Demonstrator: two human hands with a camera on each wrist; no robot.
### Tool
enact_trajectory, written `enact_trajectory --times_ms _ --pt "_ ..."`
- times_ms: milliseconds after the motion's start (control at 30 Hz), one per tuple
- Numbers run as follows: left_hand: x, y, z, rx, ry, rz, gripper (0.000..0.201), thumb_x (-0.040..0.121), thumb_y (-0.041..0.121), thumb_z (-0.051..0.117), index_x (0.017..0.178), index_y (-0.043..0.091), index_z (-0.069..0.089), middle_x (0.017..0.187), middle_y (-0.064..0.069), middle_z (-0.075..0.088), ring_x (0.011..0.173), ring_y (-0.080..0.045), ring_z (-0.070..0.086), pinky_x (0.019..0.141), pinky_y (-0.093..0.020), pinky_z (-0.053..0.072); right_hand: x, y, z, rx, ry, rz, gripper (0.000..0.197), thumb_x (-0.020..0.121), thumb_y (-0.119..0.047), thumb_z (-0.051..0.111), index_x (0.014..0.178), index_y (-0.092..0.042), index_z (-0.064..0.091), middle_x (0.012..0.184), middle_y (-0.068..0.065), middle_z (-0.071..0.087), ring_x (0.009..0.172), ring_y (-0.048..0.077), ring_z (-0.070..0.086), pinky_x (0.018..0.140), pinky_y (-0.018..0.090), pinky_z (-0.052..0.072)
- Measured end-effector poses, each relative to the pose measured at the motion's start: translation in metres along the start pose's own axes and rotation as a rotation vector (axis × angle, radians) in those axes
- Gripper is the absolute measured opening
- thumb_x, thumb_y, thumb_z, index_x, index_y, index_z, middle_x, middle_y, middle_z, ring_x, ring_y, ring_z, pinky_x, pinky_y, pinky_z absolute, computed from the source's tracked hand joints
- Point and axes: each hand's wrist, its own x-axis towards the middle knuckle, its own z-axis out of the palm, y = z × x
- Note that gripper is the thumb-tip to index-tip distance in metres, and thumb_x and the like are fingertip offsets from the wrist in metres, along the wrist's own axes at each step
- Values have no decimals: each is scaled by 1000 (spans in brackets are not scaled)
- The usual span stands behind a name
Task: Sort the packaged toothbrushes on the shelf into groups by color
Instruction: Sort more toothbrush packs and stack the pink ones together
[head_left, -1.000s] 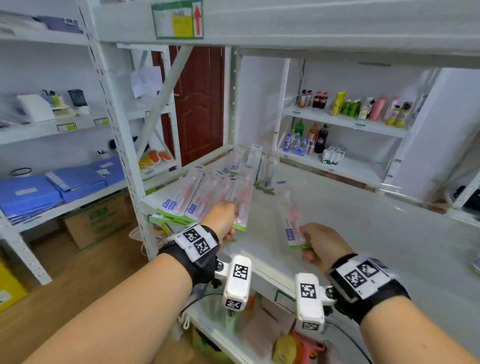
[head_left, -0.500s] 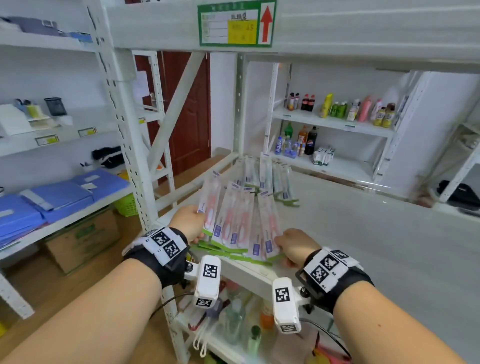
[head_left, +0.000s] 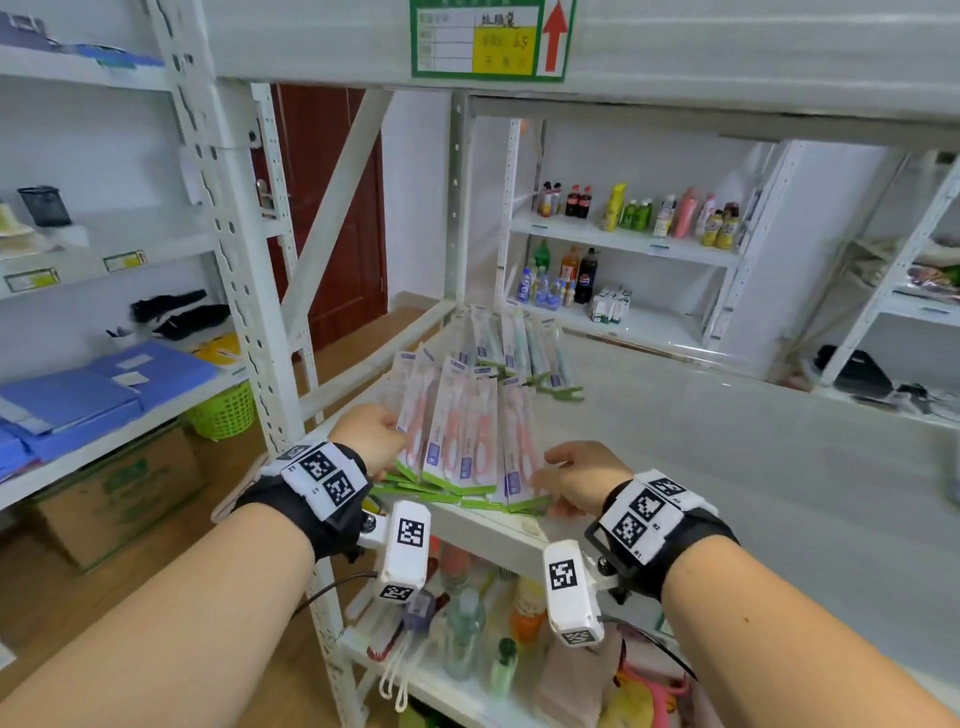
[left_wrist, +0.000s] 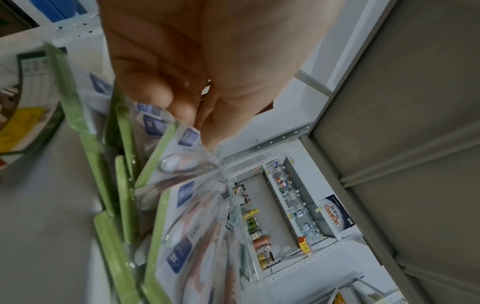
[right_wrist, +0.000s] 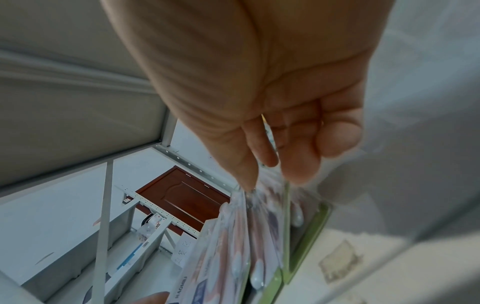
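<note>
Several pink toothbrush packs (head_left: 457, 441) with green bottom edges lie fanned at the front left of the white shelf (head_left: 701, 441). My left hand (head_left: 395, 431) grips the fan's left side, thumb and fingers pinching a pack (left_wrist: 182, 148). My right hand (head_left: 550, 467) holds the fan's right side, with the thumb on top and the fingers under the packs (right_wrist: 249, 236). A second group of teal toothbrush packs (head_left: 514, 348) lies further back on the same shelf, apart from both hands.
A perforated shelf post (head_left: 234, 260) stands just left of my left hand. The upper shelf beam with a labelled sign (head_left: 488, 39) hangs overhead. Bottles (head_left: 467, 623) fill the shelf below. Drinks and bottles (head_left: 623, 218) stand on a far rack.
A second ago my right hand held one pink pack apart on the right. It brought that pack to the fan, and both hands now hold the fan nearer the front edge.
</note>
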Motion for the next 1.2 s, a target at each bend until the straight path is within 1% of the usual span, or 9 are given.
enact_trajectory --times_ms 67,167,333,500,667,833,933,1033,1200 --pt "-1 3 -1 -27 30 29 46 89 10 51 135 7 48 112 -19 64 62 -27 58 60 -34 52 -3 0 -6 -12 23 -25 50 82 -23 68 128 -9 52 75 8 66 56 17 61 51 24 51" --pt "-5 14 5 -121 76 95 45 88 10 53 133 9 50 125 -15 60 99 -36 62 84 -37 53 -9 4 -19 11 76 -57 44 87 -23 63 128 -10 53 81 7 66 58 16 61 50 23 50" --pt "-17 59 46 -265 -26 178 36 89 5 48 123 10 59 95 -13 63 53 -14 48 34 -13 38 -28 23 -60 82 177 -73 36 88 -21 61 122 -10 58 87 4 64 52 14 59 45 20 48" --pt "-42 119 119 -416 -210 169 29 89 1 53 117 5 60 63 -4 49 38 -7 46 37 -15 36 -59 69 -126 132 336 -57 30 89 -20 61 117 -11 61 95 5 64 51 12 58 43 18 46" --pt "-80 188 208 -437 -430 172 27 89 0 56 115 0 59 67 -6 52 46 -10 52 38 -13 43 -107 140 -215 110 583 -18 25 89 -21 61 112 -12 64 91 -1 65 54 8 60 45 14 44" --pt "-141 250 307 -417 -611 227 27 89 -3 54 115 -4 58 68 -7 51 55 -16 47 40 -14 41 -169 229 -309 52 882 121 26 87 -17 60 109 -6 68 102 12 70 86 26 64 77 29 49" --pt "-178 278 362 -328 -680 300 18 89 1 56 105 -1 62 74 -14 56 65 -24 53 64 -30 52 -210 282 -355 59 988 248 31 87 -14 62 116 -4 64 119 17 63 109 31 58 93 33 42" --pt "-208 297 406 -131 -727 410 26 91 16 56 114 5 61 117 -19 59 110 -29 57 98 -36 42 -243 326 -385 37 958 382 39 87 -19 64 123 -5 58 126 17 59 113 32 55 93 32 39" --pt "-242 316 447 38 -736 482 51 92 31 53 137 10 44 131 -6 52 109 -20 55 95 -29 43 -266 368 -404 45 721 442 60 86 -34 65 138 -10 45 142 16 44 124 31 48 91 29 36"
